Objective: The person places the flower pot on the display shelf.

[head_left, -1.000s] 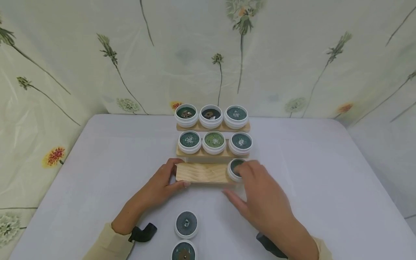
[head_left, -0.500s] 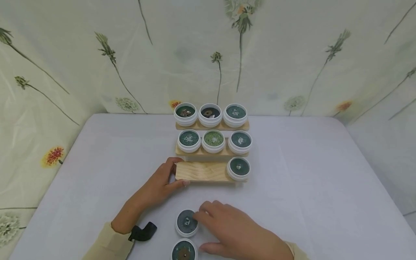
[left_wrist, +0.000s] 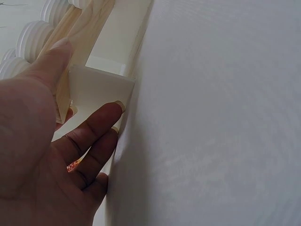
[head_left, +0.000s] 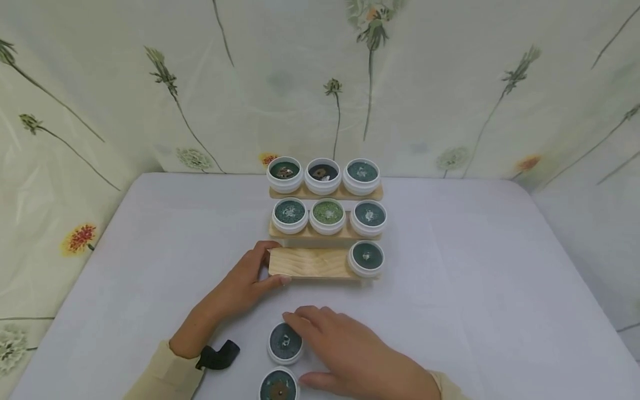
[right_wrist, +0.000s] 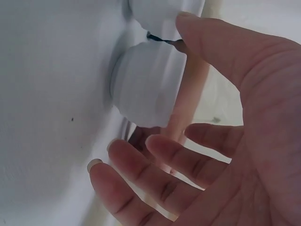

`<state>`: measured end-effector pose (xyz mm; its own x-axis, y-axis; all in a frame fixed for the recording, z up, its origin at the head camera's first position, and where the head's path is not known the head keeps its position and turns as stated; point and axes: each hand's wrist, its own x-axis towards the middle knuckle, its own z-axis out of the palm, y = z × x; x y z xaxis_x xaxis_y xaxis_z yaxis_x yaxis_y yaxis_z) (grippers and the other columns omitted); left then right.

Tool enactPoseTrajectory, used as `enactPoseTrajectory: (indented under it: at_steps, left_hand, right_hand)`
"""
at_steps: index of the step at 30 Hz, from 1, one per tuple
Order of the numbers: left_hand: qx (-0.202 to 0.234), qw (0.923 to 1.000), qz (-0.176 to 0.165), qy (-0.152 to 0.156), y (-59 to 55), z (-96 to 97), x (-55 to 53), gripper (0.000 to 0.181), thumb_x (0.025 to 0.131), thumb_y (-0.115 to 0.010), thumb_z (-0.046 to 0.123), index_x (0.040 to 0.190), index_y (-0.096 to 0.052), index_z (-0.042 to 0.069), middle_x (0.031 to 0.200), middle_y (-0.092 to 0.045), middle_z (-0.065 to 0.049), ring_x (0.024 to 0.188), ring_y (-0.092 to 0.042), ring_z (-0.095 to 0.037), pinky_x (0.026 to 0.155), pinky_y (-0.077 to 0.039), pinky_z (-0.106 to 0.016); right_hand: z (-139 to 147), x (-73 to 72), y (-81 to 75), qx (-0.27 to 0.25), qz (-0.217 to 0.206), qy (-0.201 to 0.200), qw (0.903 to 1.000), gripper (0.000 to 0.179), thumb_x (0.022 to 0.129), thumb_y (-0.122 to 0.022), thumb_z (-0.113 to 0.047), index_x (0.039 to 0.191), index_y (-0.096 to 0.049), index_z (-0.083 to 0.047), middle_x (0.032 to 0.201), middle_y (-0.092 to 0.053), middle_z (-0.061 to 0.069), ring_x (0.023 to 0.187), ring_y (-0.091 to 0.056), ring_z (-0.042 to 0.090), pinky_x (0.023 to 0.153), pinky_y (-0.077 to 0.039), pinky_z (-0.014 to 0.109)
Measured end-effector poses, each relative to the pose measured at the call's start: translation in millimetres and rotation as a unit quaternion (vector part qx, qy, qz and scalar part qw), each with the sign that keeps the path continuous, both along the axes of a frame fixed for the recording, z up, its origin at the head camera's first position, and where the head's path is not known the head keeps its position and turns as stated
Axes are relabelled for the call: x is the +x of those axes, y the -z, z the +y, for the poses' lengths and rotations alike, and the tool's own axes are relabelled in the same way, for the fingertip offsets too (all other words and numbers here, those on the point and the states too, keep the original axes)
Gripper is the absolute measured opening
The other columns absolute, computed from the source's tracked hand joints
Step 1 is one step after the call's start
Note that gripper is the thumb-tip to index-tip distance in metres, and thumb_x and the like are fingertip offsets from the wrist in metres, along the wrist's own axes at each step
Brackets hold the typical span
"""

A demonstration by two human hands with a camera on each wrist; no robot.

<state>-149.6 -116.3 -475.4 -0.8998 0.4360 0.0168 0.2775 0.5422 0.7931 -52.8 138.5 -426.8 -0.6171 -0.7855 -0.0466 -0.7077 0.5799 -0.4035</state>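
Observation:
At the left end of the front wooden shelf, my left hand grips the board with its thumb in front and a finger behind. The left wrist view has the thumb against the wood and a white support below. A round white jar with a dark green top sits at this shelf's right end. My right hand is spread beside a loose jar with a grey-green top. In the right wrist view its fingers stand apart from the white jar wall.
Another loose jar with a brown piece on top is nearest me, partly cut off. Behind the front shelf, the middle shelf and back shelf carry several white jars. A flowered cloth wall rises behind the white table.
My right hand has let go of the jar at the front shelf's right end and come down and left to the loose jars. The left hand keeps its grip on the shelf.

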Motion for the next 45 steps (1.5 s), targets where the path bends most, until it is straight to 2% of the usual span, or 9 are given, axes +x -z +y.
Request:
enactPoseTrajectory:
  at_steps: [7,12,18,22,26,30,36,40,45]
  left_hand:
    - [0.004,1.0,0.004,0.003,-0.7,0.3,-0.5,0.065,0.096,-0.078,0.04,0.146,-0.041,0.02,0.11,-0.06,0.001,0.103,-0.053,-0.018,0.093,-0.042,-0.043]
    - [0.004,1.0,0.004,0.005,-0.4,0.5,-0.6,0.066,0.096,-0.078,0.04,0.146,-0.041,0.02,0.111,-0.061,0.001,0.105,-0.054,-0.018,0.095,-0.043,-0.044]
    - [-0.002,1.0,0.006,0.002,0.9,-0.2,-0.8,0.065,0.096,-0.078,0.038,0.146,-0.041,0.021,0.11,-0.06,0.001,0.103,-0.053,-0.019,0.093,-0.043,-0.043]
    - [-0.001,0.9999,0.01,0.003,2.2,-0.5,-1.3,0.065,0.095,-0.079,0.038,0.146,-0.041,0.02,0.108,-0.061,0.002,0.102,-0.054,-0.018,0.092,-0.043,-0.042]
    - [0.002,0.9999,0.015,0.005,3.9,-0.2,-1.9,0.066,0.095,-0.079,0.037,0.146,-0.041,0.019,0.109,-0.062,0.002,0.102,-0.054,-0.017,0.092,-0.043,-0.043]
    - [0.001,0.9999,0.014,0.005,4.1,0.0,-1.7,0.066,0.095,-0.079,0.037,0.146,-0.041,0.018,0.109,-0.061,0.002,0.103,-0.054,-0.018,0.094,-0.043,-0.044]
    - [-0.002,0.9999,0.016,0.005,2.6,0.5,-1.0,0.065,0.096,-0.078,0.038,0.146,-0.041,0.019,0.11,-0.061,0.001,0.105,-0.054,-0.019,0.096,-0.043,-0.046]
    - [-0.002,0.9998,0.017,0.004,1.0,0.5,-0.5,0.065,0.095,-0.079,0.037,0.146,-0.041,0.02,0.11,-0.061,0.0,0.105,-0.054,-0.019,0.095,-0.044,-0.046]
    - [0.003,0.9999,0.016,0.004,1.3,0.1,-0.5,0.066,0.094,-0.08,0.036,0.146,-0.042,0.019,0.11,-0.061,0.0,0.104,-0.054,-0.019,0.096,-0.043,-0.045]
  right_hand:
    - [-3.2,0.5,8.0,-0.016,0.007,-0.02,0.9996,0.081,0.096,-0.077,-0.042,0.161,-0.036,-0.017,0.156,-0.045,-0.002,0.131,-0.052,0.015,0.106,-0.046,0.035]
    - [-7.2,0.3,12.9,-0.017,-0.007,-0.03,0.9994,0.078,0.098,-0.076,-0.034,0.162,-0.034,-0.016,0.16,-0.043,-0.003,0.135,-0.051,0.015,0.108,-0.045,0.035]
    - [-14.9,-0.7,23.0,-0.022,0.057,-0.017,0.998,0.072,0.097,-0.076,-0.039,0.155,-0.044,-0.011,0.148,-0.053,0.001,0.127,-0.056,0.015,0.106,-0.047,0.034]
    - [-16.7,-2.8,24.1,-0.013,0.065,-0.005,0.9978,0.066,0.096,-0.076,-0.043,0.148,-0.052,-0.01,0.141,-0.056,0.003,0.123,-0.058,0.014,0.101,-0.05,0.031]
    - [-13.2,-6.8,20.7,-0.014,0.08,0.024,0.9964,0.064,0.091,-0.08,-0.041,0.142,-0.058,-0.009,0.136,-0.059,0.003,0.117,-0.061,0.015,0.098,-0.051,0.031]
    - [-5.2,-11.5,14.9,-0.043,0.11,0.072,0.9904,0.066,0.086,-0.085,-0.036,0.14,-0.059,-0.008,0.133,-0.059,0.004,0.115,-0.063,0.017,0.094,-0.053,0.034]
    - [5.7,-18.8,4.0,-0.067,0.135,0.132,0.9797,0.07,0.087,-0.084,-0.036,0.144,-0.056,-0.007,0.136,-0.057,0.006,0.105,-0.067,0.02,0.085,-0.057,0.039]
    - [9.5,-24.5,-1.0,-0.076,0.159,0.157,0.9717,0.073,0.087,-0.084,-0.037,0.146,-0.054,-0.006,0.136,-0.056,0.009,0.105,-0.068,0.023,0.08,-0.058,0.04]
    - [12.1,-28.9,-2.5,-0.096,0.193,0.168,0.9621,0.073,0.086,-0.085,-0.032,0.145,-0.053,-0.002,0.136,-0.057,0.011,0.111,-0.066,0.025,0.082,-0.058,0.04]
